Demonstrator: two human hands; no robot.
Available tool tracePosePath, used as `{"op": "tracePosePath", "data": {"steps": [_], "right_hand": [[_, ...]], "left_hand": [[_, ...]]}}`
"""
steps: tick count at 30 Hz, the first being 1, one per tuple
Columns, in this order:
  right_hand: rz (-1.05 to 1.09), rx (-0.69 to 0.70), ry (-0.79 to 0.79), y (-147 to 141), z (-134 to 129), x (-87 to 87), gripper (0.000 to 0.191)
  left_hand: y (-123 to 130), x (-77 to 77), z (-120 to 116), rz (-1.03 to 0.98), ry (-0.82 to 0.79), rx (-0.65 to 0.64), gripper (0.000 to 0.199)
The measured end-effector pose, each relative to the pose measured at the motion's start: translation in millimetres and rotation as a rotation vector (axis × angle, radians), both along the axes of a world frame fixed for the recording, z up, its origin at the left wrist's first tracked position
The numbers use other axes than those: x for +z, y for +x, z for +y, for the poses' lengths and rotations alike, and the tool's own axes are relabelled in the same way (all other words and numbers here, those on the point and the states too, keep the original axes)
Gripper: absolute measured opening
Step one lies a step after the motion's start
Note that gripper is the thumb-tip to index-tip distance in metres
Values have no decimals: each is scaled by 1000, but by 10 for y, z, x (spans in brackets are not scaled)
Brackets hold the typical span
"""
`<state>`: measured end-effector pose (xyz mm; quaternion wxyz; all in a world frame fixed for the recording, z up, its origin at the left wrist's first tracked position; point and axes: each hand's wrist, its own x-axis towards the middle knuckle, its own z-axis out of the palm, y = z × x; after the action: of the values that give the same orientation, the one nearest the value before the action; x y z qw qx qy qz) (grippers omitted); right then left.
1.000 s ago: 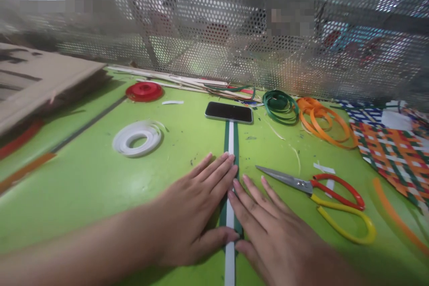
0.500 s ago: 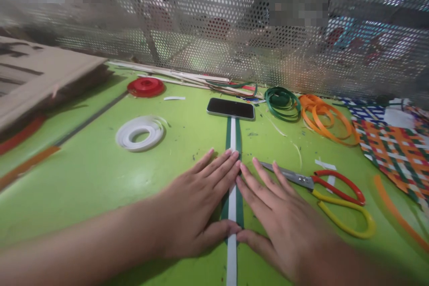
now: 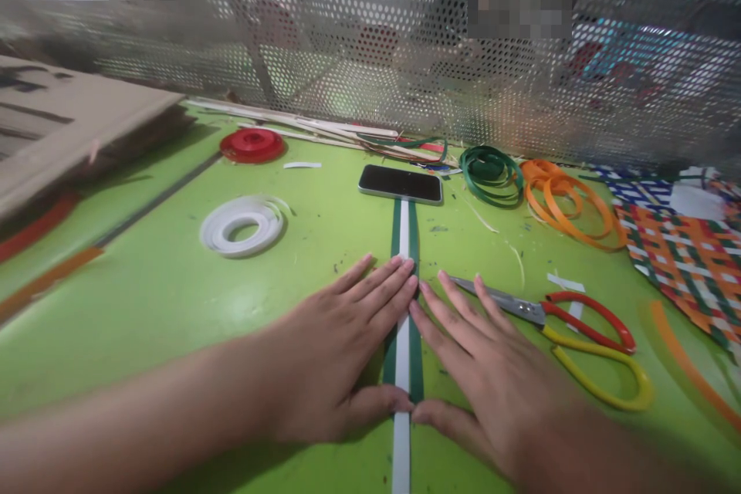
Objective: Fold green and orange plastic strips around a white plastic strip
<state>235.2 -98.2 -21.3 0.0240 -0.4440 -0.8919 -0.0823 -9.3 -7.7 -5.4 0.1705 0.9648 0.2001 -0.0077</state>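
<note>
Flat on the green table lie two dark green strips (image 3: 415,359) with a white strip (image 3: 401,448) running lengthwise between them. The far ends of these strips pass under a phone (image 3: 399,184). My left hand (image 3: 341,347) rests with fingers stretched out, its fingertips and thumb pressing on the white strip. From the other side, my right hand (image 3: 480,370) is spread flat, index fingertip and thumb at the right green strip's edge. Both thumbs nearly meet over the strips. Scissors (image 3: 532,312) with red and yellow handles lie just beyond my right fingers.
On the left are a white coil (image 3: 243,228), a red coil (image 3: 252,145) and cardboard (image 3: 104,112). Green (image 3: 491,176) and orange coils (image 3: 573,208) lie at the back right, beside a woven multicoloured piece (image 3: 683,262). A perforated metal screen (image 3: 359,38) stands behind.
Both hands stay in nearly the same place on the strips. The whole view has shifted very slightly; nothing has been picked up or let go.
</note>
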Motion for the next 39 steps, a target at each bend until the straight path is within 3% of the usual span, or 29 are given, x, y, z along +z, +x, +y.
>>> {"op": "tracePosePath", "data": {"steps": [9, 16, 27, 33, 39], "right_hand": [[38, -13, -30, 9, -17, 64, 78], [237, 41, -20, -18, -61, 130, 47], [257, 80, -145, 46, -18, 178, 56], [211, -142, -183, 90, 395, 306, 53], [167, -214, -322, 31, 1042, 194, 67]], "left_hand": [[4, -4, -1, 23, -3, -9, 93], [11, 4, -3, -9, -1, -12, 91], [-14, -1, -13, -59, 16, -11, 89], [4, -16, -11, -43, 4, 1, 91], [-1, -28, -5, -32, 1, -3, 92]]}}
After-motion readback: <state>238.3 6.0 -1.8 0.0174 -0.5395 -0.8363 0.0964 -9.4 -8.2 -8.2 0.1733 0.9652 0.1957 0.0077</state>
